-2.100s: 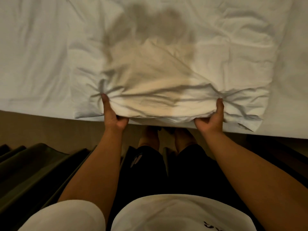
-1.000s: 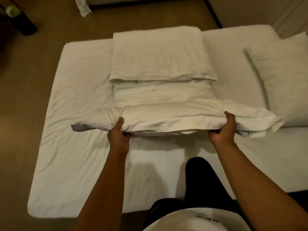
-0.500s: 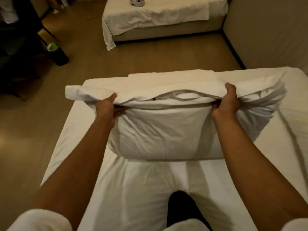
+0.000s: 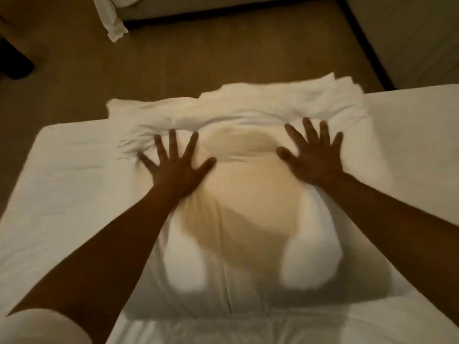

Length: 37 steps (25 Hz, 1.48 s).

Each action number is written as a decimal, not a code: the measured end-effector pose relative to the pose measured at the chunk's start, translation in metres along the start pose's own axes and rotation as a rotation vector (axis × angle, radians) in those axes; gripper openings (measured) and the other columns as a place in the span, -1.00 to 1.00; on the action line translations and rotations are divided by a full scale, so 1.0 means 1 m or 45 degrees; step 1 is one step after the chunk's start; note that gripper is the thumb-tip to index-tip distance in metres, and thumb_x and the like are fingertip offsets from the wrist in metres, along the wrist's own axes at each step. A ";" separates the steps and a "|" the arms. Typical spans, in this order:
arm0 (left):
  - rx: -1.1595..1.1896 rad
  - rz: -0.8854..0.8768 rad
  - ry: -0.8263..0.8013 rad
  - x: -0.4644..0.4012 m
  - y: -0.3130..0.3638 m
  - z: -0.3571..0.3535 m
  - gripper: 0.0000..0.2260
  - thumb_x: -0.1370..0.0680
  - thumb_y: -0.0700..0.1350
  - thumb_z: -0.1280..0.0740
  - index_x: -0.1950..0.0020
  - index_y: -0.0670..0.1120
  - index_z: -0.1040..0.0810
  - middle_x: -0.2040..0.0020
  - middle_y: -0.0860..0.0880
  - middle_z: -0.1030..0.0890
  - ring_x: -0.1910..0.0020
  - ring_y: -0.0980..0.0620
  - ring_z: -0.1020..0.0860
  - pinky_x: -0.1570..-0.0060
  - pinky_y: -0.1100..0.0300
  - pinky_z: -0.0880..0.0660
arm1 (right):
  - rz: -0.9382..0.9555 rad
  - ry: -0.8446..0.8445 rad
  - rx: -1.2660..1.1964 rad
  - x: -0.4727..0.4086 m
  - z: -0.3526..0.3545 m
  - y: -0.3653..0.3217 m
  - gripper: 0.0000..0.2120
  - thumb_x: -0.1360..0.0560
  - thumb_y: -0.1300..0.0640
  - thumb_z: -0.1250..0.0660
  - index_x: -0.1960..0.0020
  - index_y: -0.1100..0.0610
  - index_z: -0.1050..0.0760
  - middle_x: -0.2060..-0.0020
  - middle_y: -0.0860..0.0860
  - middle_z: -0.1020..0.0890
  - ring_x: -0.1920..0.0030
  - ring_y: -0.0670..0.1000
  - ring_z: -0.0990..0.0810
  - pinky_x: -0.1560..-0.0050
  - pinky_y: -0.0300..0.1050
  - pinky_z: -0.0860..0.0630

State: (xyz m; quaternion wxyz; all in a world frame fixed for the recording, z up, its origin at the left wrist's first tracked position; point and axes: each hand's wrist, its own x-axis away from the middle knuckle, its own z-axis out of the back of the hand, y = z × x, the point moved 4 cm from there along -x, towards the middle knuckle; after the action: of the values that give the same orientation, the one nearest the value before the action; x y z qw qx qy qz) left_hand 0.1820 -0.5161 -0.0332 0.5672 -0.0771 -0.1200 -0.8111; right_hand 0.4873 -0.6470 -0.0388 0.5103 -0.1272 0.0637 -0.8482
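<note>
The bed (image 4: 62,184) takes the most of the frame, from the left edge to the right edge in the lower two thirds, and it is covered with a white sheet. Above it, in the upper part of the frame, there is the brown carpet floor (image 4: 223,50).

In the middle of the frame the folded white duvet (image 4: 248,219) lies on the bed. Its thick folded edge (image 4: 223,110) runs across at the far side of the mattress, and a shadow falls on its middle.

The left hand (image 4: 176,167) lies on the duvet left of centre, and the right hand (image 4: 315,157) right of centre. Both are flat, with the fingers straight and spread wide. They grip nothing; they only press down on the cloth, just below the folded edge.

I judge that the step in hand is pressing and smoothing the folded bundle. The next move probably calls for an even push outward from the centre, to let the air out and to keep the layers aligned.

In the upper left a hanging sheet corner (image 4: 111,21) of a second bed is visible, and a dark object (image 4: 15,63) at the left edge is too blurred to identify. In the lower left corner a white sleeve (image 4: 44,326) shows.

No brand, label or writing can be read anywhere.
</note>
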 end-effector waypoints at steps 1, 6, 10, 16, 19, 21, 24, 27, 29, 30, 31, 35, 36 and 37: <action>-0.018 -0.022 0.053 -0.007 -0.003 -0.021 -0.25 -0.39 0.60 0.24 -0.51 0.38 0.35 -0.63 -0.01 0.29 -0.58 -0.21 0.31 -0.33 -0.55 0.27 | 0.039 0.128 0.138 -0.002 -0.017 0.010 -0.33 -0.54 -0.46 0.07 -0.59 -0.27 0.03 -0.63 -0.02 0.02 -0.61 0.24 0.08 -0.49 0.41 0.18; -0.094 -0.029 0.282 -0.088 -0.005 -0.092 -0.29 -0.52 0.50 0.14 -0.59 0.26 0.24 -0.64 -0.11 0.20 -0.59 -0.29 0.24 -0.32 -0.58 0.19 | -0.009 0.392 0.120 -0.072 -0.091 0.019 -0.35 -0.59 -0.41 0.08 -0.61 -0.23 0.06 -0.64 0.05 0.06 -0.61 0.26 0.11 -0.50 0.43 0.11; -0.161 -0.023 0.313 -0.102 -0.004 -0.102 -0.29 -0.52 0.50 0.15 -0.59 0.26 0.24 -0.64 -0.13 0.20 -0.58 -0.31 0.24 -0.32 -0.55 0.25 | -0.004 0.439 0.121 -0.087 -0.119 0.024 -0.36 -0.60 -0.40 0.10 -0.61 -0.21 0.03 -0.63 0.07 0.00 -0.60 0.27 0.06 -0.51 0.40 0.09; -0.170 0.067 0.100 -0.053 -0.007 -0.089 -0.26 -0.45 0.55 0.26 -0.55 0.30 0.34 -0.63 -0.06 0.29 -0.57 -0.23 0.33 -0.34 -0.51 0.32 | -0.013 0.278 0.090 -0.048 -0.113 0.029 -0.34 -0.57 -0.43 0.10 -0.60 -0.24 0.06 -0.63 0.04 0.02 -0.61 0.26 0.07 -0.51 0.41 0.10; -0.201 0.000 0.022 0.004 -0.012 -0.084 -0.27 -0.48 0.53 0.26 -0.58 0.26 0.29 -0.64 -0.05 0.25 -0.59 -0.20 0.29 -0.41 -0.44 0.29 | 0.007 0.072 0.107 -0.005 -0.099 0.033 -0.33 -0.56 -0.41 0.12 -0.61 -0.22 0.11 -0.64 0.06 0.08 -0.61 0.27 0.09 -0.52 0.38 0.12; -0.267 0.017 -0.001 0.051 -0.032 -0.081 -0.27 -0.49 0.51 0.27 -0.59 0.24 0.24 -0.64 -0.05 0.22 -0.59 -0.19 0.28 -0.45 -0.38 0.27 | -0.001 -0.062 0.170 0.032 -0.091 0.048 -0.33 -0.56 -0.41 0.18 -0.61 -0.23 0.17 -0.63 0.08 0.14 -0.61 0.26 0.14 -0.54 0.35 0.17; -0.313 0.162 0.006 0.113 -0.068 -0.073 -0.30 -0.50 0.50 0.25 -0.59 0.28 0.22 -0.63 -0.06 0.26 -0.59 -0.15 0.32 -0.44 -0.41 0.28 | -0.197 -0.185 0.250 0.094 -0.072 0.084 -0.34 -0.54 -0.42 0.25 -0.59 -0.25 0.20 -0.63 0.03 0.15 -0.61 0.22 0.22 -0.52 0.36 0.26; -0.125 0.392 -0.109 0.164 -0.099 -0.076 -0.31 -0.47 0.52 0.19 -0.54 0.35 0.27 -0.61 -0.03 0.35 -0.59 -0.22 0.29 -0.41 -0.46 0.19 | -0.307 -0.285 0.265 0.150 -0.066 0.101 -0.34 -0.55 -0.40 0.28 -0.60 -0.22 0.22 -0.62 0.00 0.20 -0.61 0.18 0.25 -0.53 0.35 0.25; 0.004 0.478 -0.231 0.205 -0.110 -0.086 -0.31 -0.48 0.50 0.15 -0.53 0.35 0.32 -0.61 -0.05 0.35 -0.60 -0.26 0.20 -0.41 -0.47 0.04 | -0.312 -0.359 0.230 0.186 -0.061 0.102 -0.36 -0.57 -0.37 0.28 -0.60 -0.19 0.25 -0.62 0.00 0.23 -0.61 0.17 0.26 -0.53 0.34 0.23; 0.026 0.501 -0.294 0.227 -0.111 -0.092 -0.31 -0.50 0.49 0.13 -0.54 0.33 0.33 -0.61 -0.08 0.33 -0.60 -0.25 0.16 -0.40 -0.48 -0.01 | -0.308 -0.376 0.220 0.206 -0.059 0.102 -0.36 -0.59 -0.35 0.27 -0.61 -0.19 0.25 -0.62 0.01 0.23 -0.60 0.18 0.27 -0.54 0.34 0.22; 0.028 0.526 -0.355 0.250 -0.108 -0.097 -0.31 -0.51 0.47 0.12 -0.55 0.31 0.32 -0.62 -0.09 0.30 -0.60 -0.26 0.14 -0.39 -0.48 -0.03 | -0.297 -0.393 0.212 0.225 -0.056 0.100 -0.37 -0.59 -0.33 0.25 -0.61 -0.18 0.24 -0.62 0.01 0.22 -0.60 0.20 0.26 -0.54 0.34 0.21; -0.021 0.497 -0.551 0.330 -0.079 -0.096 -0.30 -0.53 0.46 0.09 -0.60 0.23 0.14 -0.64 -0.12 0.19 -0.60 -0.26 0.13 -0.42 -0.45 0.05 | -0.237 -0.502 0.152 0.306 -0.045 0.071 -0.34 -0.59 -0.36 0.16 -0.62 -0.16 0.15 -0.63 0.04 0.11 -0.59 0.31 0.16 -0.52 0.38 0.11; -0.022 0.448 -0.587 0.351 -0.071 -0.090 -0.31 -0.54 0.45 0.08 -0.61 0.22 0.09 -0.65 -0.11 0.15 -0.61 -0.24 0.14 -0.44 -0.41 0.08 | -0.196 -0.549 0.170 0.329 -0.039 0.060 -0.35 -0.58 -0.37 0.16 -0.61 -0.19 0.14 -0.63 0.04 0.11 -0.59 0.30 0.14 -0.51 0.39 0.12; -0.021 0.390 -0.616 0.376 -0.064 -0.083 -0.32 -0.55 0.44 0.08 -0.61 0.20 0.05 -0.65 -0.10 0.11 -0.61 -0.22 0.14 -0.47 -0.38 0.09 | -0.149 -0.621 0.195 0.354 -0.033 0.049 -0.36 -0.58 -0.38 0.17 -0.60 -0.22 0.13 -0.63 0.02 0.12 -0.60 0.29 0.15 -0.51 0.39 0.14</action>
State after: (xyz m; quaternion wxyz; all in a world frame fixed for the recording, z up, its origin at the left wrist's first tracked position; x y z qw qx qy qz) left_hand -0.0066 -0.8581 -0.0214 0.6375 -0.2901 -0.2323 -0.6749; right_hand 0.3613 -0.9831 -0.0288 0.4686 -0.2925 -0.1330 -0.8229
